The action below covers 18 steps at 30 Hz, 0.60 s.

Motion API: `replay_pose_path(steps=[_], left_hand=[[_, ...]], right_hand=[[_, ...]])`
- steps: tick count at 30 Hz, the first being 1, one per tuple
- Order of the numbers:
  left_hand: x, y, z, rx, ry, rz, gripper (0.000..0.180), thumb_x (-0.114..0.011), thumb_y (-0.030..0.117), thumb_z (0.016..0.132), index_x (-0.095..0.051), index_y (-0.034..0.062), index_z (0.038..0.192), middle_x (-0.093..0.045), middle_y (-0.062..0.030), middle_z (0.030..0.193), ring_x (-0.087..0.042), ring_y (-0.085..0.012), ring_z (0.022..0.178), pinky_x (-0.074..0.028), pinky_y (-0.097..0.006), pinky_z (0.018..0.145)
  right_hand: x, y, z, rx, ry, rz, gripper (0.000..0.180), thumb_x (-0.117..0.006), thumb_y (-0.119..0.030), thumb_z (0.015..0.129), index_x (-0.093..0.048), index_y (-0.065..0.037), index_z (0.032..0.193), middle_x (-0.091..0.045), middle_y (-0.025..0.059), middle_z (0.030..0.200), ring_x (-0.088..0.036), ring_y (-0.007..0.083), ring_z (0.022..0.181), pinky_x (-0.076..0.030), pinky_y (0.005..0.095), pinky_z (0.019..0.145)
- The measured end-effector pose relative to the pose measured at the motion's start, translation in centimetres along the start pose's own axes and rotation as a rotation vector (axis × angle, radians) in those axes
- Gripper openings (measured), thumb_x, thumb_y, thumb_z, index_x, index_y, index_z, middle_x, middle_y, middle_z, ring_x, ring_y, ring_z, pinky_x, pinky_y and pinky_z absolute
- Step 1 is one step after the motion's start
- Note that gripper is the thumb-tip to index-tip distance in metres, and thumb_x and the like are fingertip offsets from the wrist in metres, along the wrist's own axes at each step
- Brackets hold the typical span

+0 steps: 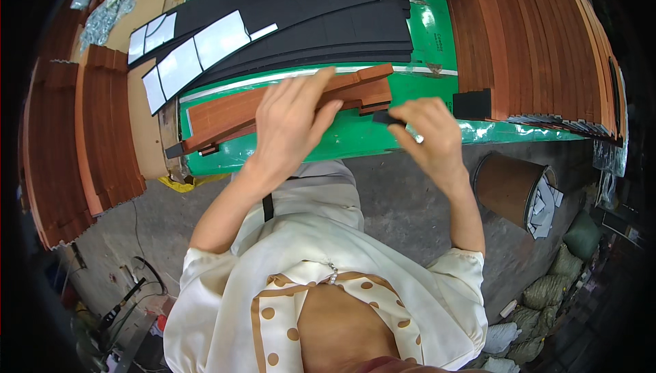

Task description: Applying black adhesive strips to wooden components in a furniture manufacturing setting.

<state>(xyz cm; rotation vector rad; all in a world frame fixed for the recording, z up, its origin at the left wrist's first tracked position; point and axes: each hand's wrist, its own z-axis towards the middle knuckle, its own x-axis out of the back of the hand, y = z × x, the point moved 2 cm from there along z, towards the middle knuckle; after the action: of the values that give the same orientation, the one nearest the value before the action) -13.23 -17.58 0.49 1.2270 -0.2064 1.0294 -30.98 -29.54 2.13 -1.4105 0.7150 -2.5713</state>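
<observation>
Her left hand (pixel 290 123) lies flat, fingers spread, on the reddish wooden slat (pixel 287 105); right hand (pixel 427 134) fingertips pinch a small black pad (pixel 387 118) just beside the slat's end.

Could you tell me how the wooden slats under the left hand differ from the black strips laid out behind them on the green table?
The wooden slats are reddish-brown with visible grain; the black strips are matte and plain. The slats form a small bundle pressed under the left hand; the strips lie untouched in a wider spread, some bearing white backing sheets. Both are long, flat and lie on the green table.
</observation>
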Motion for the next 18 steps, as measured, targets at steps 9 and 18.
replay_pose_path(steps=[9,18], left_hand=[[-3.9,-2.2,1.7,-0.095,-0.169,0.233,0.026,-0.072,0.015,0.071,-0.066,0.0067,0.095,-0.063,-0.0021,0.087,-0.057,-0.0212,0.078,-0.038,-0.034,0.071],[-4.2,-1.8,1.9,0.067,-0.150,0.043,0.022,-0.074,0.017,0.070,-0.069,0.0077,0.090,-0.065,-0.0006,0.086,-0.059,-0.0211,0.081,-0.041,-0.035,0.073]], right_hand=[[-0.6,3.5,1.9,-0.103,0.002,0.089,0.024,-0.075,-0.007,0.067,-0.069,-0.004,0.091,-0.065,0.0067,0.087,-0.060,0.0232,0.079,-0.049,0.0336,0.067],[-2.2,5.4,3.2,-0.003,-0.108,0.056,0.023,-0.074,-0.007,0.070,-0.070,-0.004,0.092,-0.064,0.0045,0.087,-0.059,0.0201,0.081,-0.046,0.0319,0.071]])
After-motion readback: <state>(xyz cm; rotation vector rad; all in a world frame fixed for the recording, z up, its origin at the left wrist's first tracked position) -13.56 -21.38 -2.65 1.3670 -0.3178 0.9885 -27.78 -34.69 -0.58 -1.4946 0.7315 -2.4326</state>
